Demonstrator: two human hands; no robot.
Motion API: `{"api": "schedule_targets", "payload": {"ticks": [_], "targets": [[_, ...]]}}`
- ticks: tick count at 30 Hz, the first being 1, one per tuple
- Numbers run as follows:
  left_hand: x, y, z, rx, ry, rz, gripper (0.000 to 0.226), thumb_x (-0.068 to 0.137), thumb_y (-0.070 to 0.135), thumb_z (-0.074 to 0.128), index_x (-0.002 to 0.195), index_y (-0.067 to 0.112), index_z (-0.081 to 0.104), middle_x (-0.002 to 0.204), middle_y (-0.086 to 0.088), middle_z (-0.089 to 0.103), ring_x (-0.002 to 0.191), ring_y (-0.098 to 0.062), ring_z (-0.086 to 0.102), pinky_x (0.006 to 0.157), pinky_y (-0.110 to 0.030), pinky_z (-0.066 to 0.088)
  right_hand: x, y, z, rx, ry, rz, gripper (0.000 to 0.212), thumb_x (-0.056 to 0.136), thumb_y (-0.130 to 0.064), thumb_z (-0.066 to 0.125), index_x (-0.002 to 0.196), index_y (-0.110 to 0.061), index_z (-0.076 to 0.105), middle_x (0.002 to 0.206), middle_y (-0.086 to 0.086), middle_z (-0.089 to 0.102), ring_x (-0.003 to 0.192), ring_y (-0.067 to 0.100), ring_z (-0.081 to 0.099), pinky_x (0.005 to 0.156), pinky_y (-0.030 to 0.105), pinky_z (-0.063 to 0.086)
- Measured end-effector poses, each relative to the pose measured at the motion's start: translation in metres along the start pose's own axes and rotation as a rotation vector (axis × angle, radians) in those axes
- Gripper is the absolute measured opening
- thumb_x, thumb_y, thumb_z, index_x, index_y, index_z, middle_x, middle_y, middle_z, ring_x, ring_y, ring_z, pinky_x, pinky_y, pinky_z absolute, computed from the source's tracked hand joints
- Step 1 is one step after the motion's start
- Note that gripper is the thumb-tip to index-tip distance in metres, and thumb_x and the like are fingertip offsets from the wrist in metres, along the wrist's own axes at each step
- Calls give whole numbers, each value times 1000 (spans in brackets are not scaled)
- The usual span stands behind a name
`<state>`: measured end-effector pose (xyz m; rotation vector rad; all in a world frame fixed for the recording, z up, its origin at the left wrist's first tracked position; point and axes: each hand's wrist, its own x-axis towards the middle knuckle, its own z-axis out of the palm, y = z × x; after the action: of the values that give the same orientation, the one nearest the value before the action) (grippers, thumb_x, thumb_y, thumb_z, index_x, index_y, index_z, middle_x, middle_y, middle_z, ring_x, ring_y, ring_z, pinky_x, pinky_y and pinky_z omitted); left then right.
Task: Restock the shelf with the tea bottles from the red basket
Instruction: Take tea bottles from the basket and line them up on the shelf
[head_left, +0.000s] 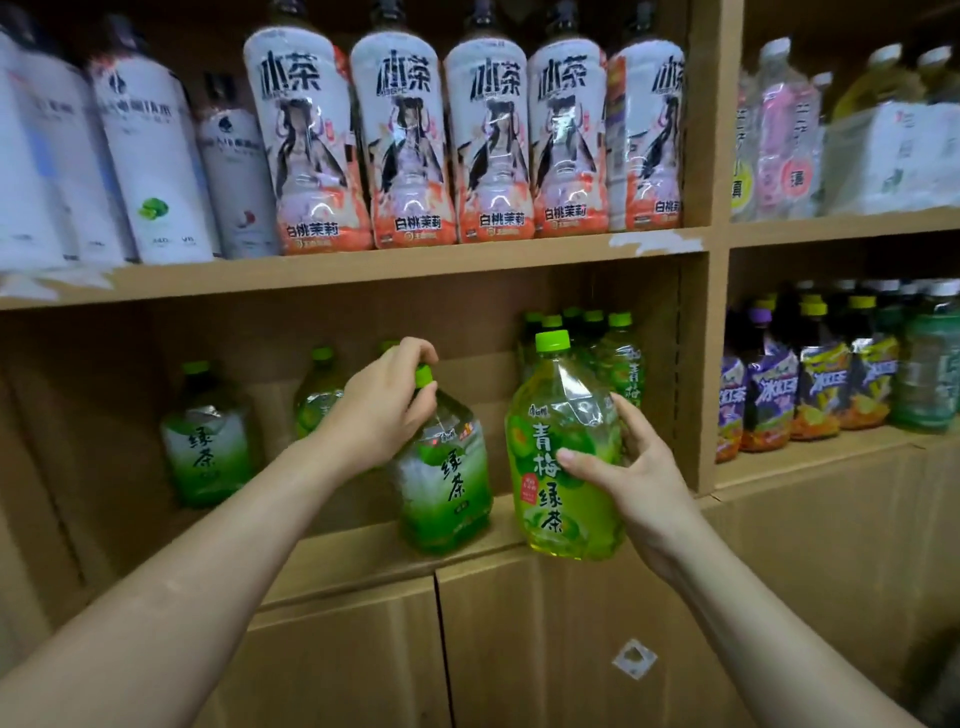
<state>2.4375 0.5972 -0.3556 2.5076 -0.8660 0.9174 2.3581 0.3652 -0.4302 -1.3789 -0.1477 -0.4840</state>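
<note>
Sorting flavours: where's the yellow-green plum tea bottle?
Yellow-green bottle: in the right hand, at the cardboard shelf's front edge, right of the darker green bottle.

The brown shelf (363, 270) carries on its upper board white bottles (150, 156) at the left and, beside them, a row of five white-and-orange tea bottles (488, 140). On the lower board (337, 551), green tea bottles (208, 441) stand well apart at the left and further back. A nearer green bottle (447, 488) stands by the front edge. Green-capped bottles (618, 364) cluster in the back right corner, with a lime-yellow bottle (566, 467) before them at the edge.
</note>
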Motion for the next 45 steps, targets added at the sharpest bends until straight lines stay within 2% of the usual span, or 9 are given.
{"api": "schedule_targets", "payload": {"ticks": [6, 10, 16, 19, 23, 27, 31, 36, 45], "targets": [[5, -19, 30, -168, 128, -112, 38, 94, 26, 52, 128, 12, 45, 116, -14, 57, 106, -32, 55, 87, -38, 43, 32, 35, 16, 36, -36, 72, 72, 67, 6, 77, 117, -38, 51, 99, -12, 67, 88, 8, 69, 79, 37, 58], [-25, -15, 55, -406, 6, -334, 80, 84, 48, 61, 146, 36, 12, 147, -6, 33, 135, -23, 32, 110, -40, 29, 51, 51, 11, 50, -82, 126, 82, 65, 3, 77, 134, -30, 47, 118, -9, 64, 100, 5, 65, 79, 27, 57], [-44, -19, 73, -561, 64, -480, 104, 61, 34, 85, 139, 47, 18, 140, 5, 45, 124, -16, 47, 105, -31, 37, 74, 56, -2, -116, -280, 190, 115, 48, -38, 93, 145, -42, 31, 150, -10, 41, 137, 11, 38, 117, 46, 27], [-45, -29, 68, -655, 54, -517, 101, 64, 21, 85, 138, 49, 21, 129, 8, 54, 114, -10, 55, 102, -35, 44, 70, 50, 5, -469, -156, 33, 100, 76, -31, 78, 147, -50, 10, 157, -13, 22, 142, 12, 27, 116, 48, 27], [-49, -43, 62, -843, 98, -582, 98, 71, -5, 75, 142, 39, 24, 116, 14, 55, 99, 4, 58, 94, -30, 48, 61, 42, 38, -831, 44, -162, 113, 71, -52, 75, 147, -44, -7, 159, 5, 15, 140, 27, 32, 109, 44, 34], [-52, -68, 51, -972, 83, -656, 96, 74, -15, 67, 145, 34, 25, 113, 12, 60, 109, -8, 60, 83, -24, 54, 62, 51, 65, -1075, 106, -148, 109, 73, -56, 71, 147, -42, -7, 157, 18, 9, 139, 42, 27, 104, 48, 38], [-67, -65, 55, -666, 199, -671, 101, 68, 18, 80, 139, 55, 18, 137, 4, 49, 127, -19, 47, 105, -49, 41, 64, 57, 70, -1094, 164, -130, 107, 76, -52, 71, 147, -41, -9, 155, 17, 9, 137, 42, 27, 101, 49, 39], [-46, -20, 77, -131, 374, -723, 122, 53, 58, 80, 147, 29, 8, 144, -11, 34, 131, -32, 32, 104, -49, 35, 67, 66, 84, -1121, 282, -147, 115, 68, -53, 76, 147, -39, -6, 151, 18, 16, 132, 43, 31, 94, 55, 43], [-41, -33, 91, 25, 459, -703, 103, 59, 46, 75, 145, 26, 22, 132, -15, 39, 117, -36, 42, 89, -48, 44, 76, 74, 111, -1196, 160, -174, 116, 70, -64, 68, 147, -34, -13, 146, 20, 21, 128, 38, 36, 89, 48, 48]]}}
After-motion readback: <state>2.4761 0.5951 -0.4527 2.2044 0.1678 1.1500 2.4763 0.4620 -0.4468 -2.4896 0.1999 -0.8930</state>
